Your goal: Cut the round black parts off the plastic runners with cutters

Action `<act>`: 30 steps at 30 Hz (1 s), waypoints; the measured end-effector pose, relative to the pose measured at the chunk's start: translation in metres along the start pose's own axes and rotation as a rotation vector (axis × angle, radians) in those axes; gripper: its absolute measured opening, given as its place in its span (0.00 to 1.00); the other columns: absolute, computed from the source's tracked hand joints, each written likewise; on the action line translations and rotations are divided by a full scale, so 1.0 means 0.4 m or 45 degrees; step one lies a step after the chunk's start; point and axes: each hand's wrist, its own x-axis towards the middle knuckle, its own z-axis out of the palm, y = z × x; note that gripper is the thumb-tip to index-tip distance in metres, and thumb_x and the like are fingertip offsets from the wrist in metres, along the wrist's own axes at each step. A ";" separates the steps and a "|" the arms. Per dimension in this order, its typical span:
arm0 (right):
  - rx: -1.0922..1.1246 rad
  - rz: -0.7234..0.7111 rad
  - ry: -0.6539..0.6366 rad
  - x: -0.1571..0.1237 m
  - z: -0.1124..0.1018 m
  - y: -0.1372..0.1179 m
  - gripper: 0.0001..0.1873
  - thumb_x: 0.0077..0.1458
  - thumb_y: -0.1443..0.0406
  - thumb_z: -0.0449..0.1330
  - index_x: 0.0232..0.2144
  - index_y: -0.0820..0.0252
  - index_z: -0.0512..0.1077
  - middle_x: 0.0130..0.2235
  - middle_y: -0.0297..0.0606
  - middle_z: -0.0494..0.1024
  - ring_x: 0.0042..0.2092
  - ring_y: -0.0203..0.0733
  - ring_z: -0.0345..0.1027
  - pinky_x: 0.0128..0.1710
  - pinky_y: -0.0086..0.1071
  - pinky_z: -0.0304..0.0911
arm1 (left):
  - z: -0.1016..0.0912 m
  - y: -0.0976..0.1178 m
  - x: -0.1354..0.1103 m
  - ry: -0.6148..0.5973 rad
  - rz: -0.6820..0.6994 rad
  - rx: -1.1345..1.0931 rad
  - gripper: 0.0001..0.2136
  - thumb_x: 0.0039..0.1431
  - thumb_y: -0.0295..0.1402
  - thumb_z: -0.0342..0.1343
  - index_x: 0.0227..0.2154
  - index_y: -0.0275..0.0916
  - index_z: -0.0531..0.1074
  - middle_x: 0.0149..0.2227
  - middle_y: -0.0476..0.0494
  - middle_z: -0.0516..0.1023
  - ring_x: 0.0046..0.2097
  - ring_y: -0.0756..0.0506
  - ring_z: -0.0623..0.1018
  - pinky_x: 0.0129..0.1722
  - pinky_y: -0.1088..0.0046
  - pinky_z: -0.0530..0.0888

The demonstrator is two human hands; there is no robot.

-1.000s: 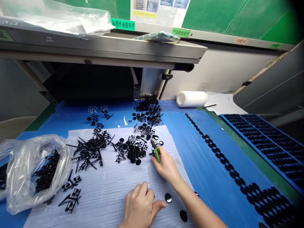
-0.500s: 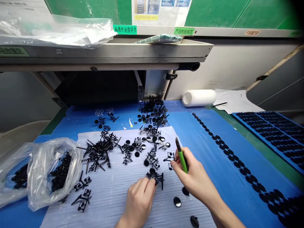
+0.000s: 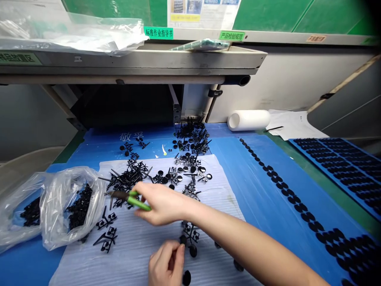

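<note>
My right hand (image 3: 162,203) reaches across to the left, closed round green-handled nippers (image 3: 138,202). Their dark jaws point left, over the edge of a heap of black plastic sprues (image 3: 126,178). Lower down, my left hand (image 3: 166,264) is curled with thumb against fingers; what it pinches, if anything, is hidden. Just beyond its thumb lie a black sprue with small frames (image 3: 191,231) and a black disc (image 3: 193,250). Another black disc (image 3: 186,277) is beside the hand. My right forearm covers part of the white foam sheet (image 3: 218,186).
Clear plastic bags (image 3: 98,206) with small black parts stand at left. Rows of black discs (image 3: 288,192) run down the blue mat (image 3: 253,186); a blue tray of black parts (image 3: 336,159) is at right. A white roll (image 3: 250,120) lies behind, and a metal shelf (image 3: 149,67) overhangs.
My right hand has swung left with the nippers, from the right of the sheet to the left heap. My left hand has drawn back toward me and slightly left.
</note>
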 end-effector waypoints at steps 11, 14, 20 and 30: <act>0.241 0.729 0.309 -0.317 -0.042 0.073 0.08 0.52 0.67 0.51 0.38 0.57 0.60 0.31 0.33 0.66 0.30 0.38 0.60 0.30 0.30 0.56 | -0.009 0.026 0.057 -0.092 -0.027 -0.197 0.02 0.53 0.27 0.48 0.27 0.39 0.64 0.25 0.48 0.67 0.28 0.50 0.67 0.28 0.75 0.65; 0.533 0.716 0.257 -0.362 -0.009 0.065 0.10 0.53 0.62 0.51 0.38 0.58 0.61 0.35 0.36 0.65 0.33 0.39 0.60 0.32 0.31 0.58 | -0.026 0.067 0.088 -0.114 -0.648 -0.659 0.08 0.55 0.37 0.46 0.26 0.39 0.61 0.23 0.51 0.62 0.24 0.52 0.64 0.21 0.80 0.63; 0.392 0.735 0.315 -0.380 0.088 0.032 0.14 0.43 0.74 0.49 0.35 0.58 0.59 0.33 0.34 0.65 0.35 0.41 0.60 0.35 0.33 0.57 | -0.053 0.139 0.124 0.007 -1.217 -1.200 0.13 0.53 0.42 0.47 0.22 0.39 0.55 0.16 0.59 0.54 0.14 0.59 0.50 0.11 0.85 0.46; 0.063 0.525 0.297 -0.355 0.162 -0.001 0.24 0.34 0.78 0.47 0.39 0.58 0.56 0.36 0.38 0.60 0.38 0.45 0.56 0.38 0.37 0.56 | -0.074 0.163 0.121 0.081 -1.310 -1.317 0.13 0.53 0.42 0.48 0.23 0.39 0.55 0.16 0.59 0.52 0.16 0.58 0.51 0.12 0.86 0.48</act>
